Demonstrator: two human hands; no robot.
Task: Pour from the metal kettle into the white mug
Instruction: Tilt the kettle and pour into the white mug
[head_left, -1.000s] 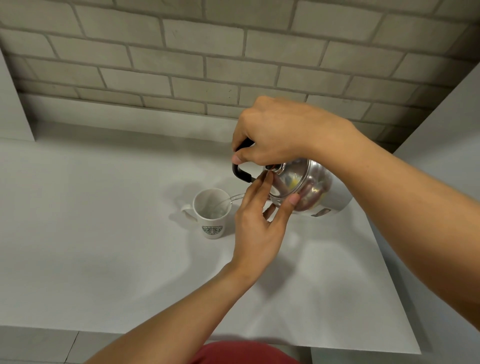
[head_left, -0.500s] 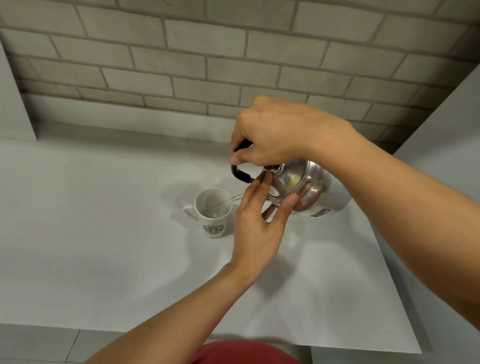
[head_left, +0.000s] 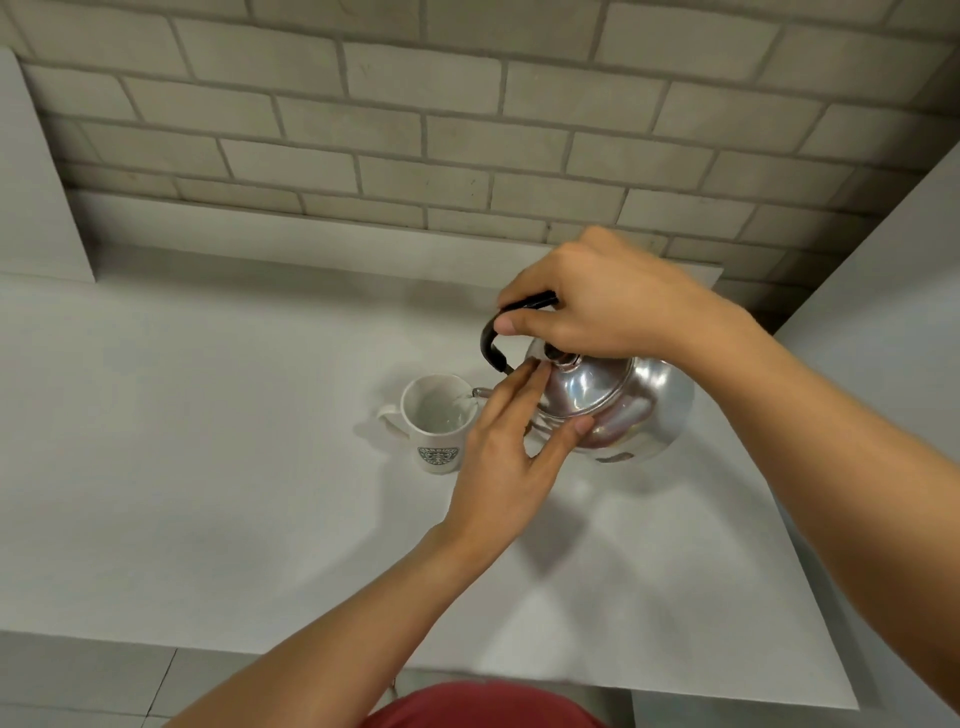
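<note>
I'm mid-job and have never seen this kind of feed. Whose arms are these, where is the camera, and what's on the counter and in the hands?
No machine here: a person works bare-handed, and the one camera sits on their head, looking down at a white counter before a brick wall. The right hand grips the black handle of a metal kettle, tilted toward a white mug standing on the counter. The left hand rests its fingers against the kettle's lid. The spout reaches the mug's rim, and water seems to be in the mug.
</note>
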